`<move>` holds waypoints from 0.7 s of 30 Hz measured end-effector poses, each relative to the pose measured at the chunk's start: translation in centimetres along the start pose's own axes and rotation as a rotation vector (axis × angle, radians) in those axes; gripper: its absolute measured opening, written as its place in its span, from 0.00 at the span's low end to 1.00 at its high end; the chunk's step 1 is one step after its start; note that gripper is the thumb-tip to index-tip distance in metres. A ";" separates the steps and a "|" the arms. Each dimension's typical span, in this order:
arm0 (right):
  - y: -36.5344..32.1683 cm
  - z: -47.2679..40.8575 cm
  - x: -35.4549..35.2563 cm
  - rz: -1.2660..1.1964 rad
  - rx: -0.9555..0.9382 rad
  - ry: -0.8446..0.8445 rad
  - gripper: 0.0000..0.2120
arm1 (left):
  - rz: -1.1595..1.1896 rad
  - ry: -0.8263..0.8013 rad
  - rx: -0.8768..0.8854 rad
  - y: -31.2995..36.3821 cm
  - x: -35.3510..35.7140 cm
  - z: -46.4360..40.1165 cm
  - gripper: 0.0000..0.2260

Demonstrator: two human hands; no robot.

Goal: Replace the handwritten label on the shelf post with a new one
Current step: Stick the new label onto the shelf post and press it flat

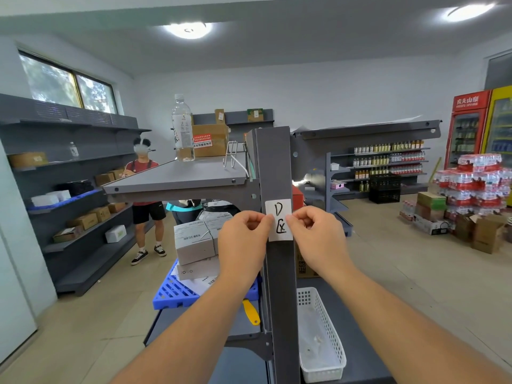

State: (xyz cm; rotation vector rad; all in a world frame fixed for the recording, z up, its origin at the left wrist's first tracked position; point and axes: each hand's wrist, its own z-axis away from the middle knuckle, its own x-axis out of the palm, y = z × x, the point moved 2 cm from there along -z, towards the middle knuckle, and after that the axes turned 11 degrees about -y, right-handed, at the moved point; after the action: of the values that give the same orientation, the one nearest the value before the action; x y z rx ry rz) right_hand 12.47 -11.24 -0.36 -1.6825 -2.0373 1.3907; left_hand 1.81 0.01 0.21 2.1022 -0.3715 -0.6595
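A white paper label (279,219) with black handwriting lies flat against the front of the grey shelf post (277,167), at about mid-height. My left hand (243,234) pinches the label's left edge with thumb and forefinger. At the right edge, my right hand (315,231) pinches the label the same way. Both sets of fingertips rest on the paper at its middle. Only one label is in view.
A grey shelf board (177,176) left of the post carries a water bottle (182,128) and a wire rack (235,156). Below are grey cartons on a blue crate (171,295), a yellow tool (250,311) and a white basket (324,336). A person (144,200) stands at the left.
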 end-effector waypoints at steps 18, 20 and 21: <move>0.6 -0.6 0.6 -0.015 0.025 -0.015 0.08 | -0.044 0.017 0.002 -0.1 0.2 -0.3 0.04; 0.6 -0.6 0.6 -0.009 0.032 -0.012 0.08 | -0.053 0.022 -0.002 0.0 0.3 -0.4 0.04; 0.6 -0.7 0.6 -0.008 0.035 -0.008 0.08 | -0.053 0.025 -0.006 0.0 0.3 -0.4 0.04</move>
State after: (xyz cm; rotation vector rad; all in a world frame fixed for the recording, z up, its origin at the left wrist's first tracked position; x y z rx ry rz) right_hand 13.10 -10.42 -0.69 -1.6559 -2.0096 1.4249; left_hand 2.24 0.09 0.31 2.1193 -0.3004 -0.6642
